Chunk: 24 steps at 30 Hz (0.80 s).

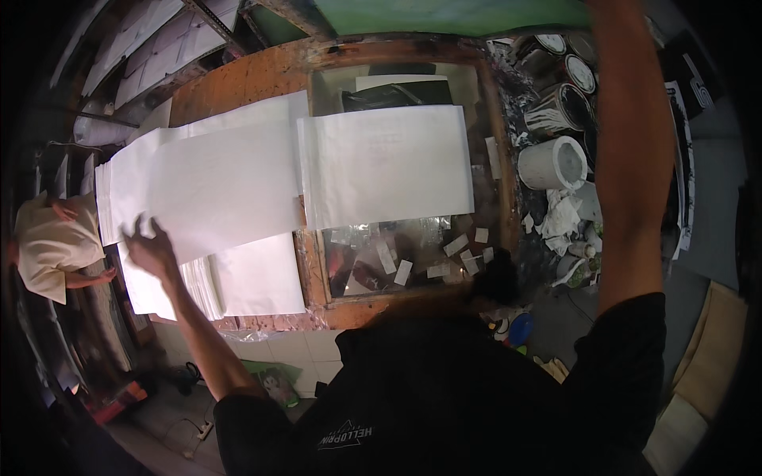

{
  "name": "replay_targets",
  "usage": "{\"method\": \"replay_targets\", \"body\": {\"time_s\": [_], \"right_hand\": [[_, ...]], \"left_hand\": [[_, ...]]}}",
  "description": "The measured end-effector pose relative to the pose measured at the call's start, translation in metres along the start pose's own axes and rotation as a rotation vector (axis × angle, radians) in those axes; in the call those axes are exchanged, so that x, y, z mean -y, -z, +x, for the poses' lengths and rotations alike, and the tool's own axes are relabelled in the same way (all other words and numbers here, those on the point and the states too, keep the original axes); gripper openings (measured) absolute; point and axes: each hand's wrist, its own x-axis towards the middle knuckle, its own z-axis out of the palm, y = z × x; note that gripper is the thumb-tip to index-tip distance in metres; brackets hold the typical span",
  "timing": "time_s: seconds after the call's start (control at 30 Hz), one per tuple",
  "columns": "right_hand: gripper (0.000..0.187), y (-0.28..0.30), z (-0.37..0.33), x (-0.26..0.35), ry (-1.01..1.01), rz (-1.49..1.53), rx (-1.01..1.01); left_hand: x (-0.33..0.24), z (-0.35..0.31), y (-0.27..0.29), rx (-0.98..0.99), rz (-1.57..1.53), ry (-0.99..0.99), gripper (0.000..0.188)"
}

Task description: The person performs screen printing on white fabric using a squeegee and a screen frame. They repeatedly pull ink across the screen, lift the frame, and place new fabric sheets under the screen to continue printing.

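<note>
My left hand (153, 247) is over the lower left edge of a white sheet (222, 178), its fingers spread and curved. The sheet looks slightly blurred and lies over a stack of similar white sheets (119, 186); I cannot tell whether the fingertips touch it. Just below, a second white pile (258, 278) has several folded edges showing at its middle. Another white sheet (389, 163) lies flat on a glass panel (357, 278) set in a wooden frame. My right arm reaches up past the top edge at the right, so that hand is out of view.
Paint-smeared cans (559, 107) and a white bucket (553, 164) stand right of the frame, above crumpled white paper (562, 218). Small pale strips (402, 272) lie on the glass. At the far left is a person in a beige shirt (59, 246), beside shelves with sheets (171, 51).
</note>
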Motion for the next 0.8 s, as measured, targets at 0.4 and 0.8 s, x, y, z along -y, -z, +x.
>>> {"method": "replay_targets", "body": {"time_s": [0.4, 0.8], "right_hand": [[0.055, -0.002, -0.024, 0.012, 0.004, 0.017, 0.17], [0.037, 0.044, -0.051, 0.013, -0.048, 0.378, 0.458]], "left_hand": [[-0.432, -0.315, 0.078, 0.628, -1.054, -0.394, 0.033], [-0.437, -0.289, 0.07, 0.783, -1.107, -0.253, 0.016]]}}
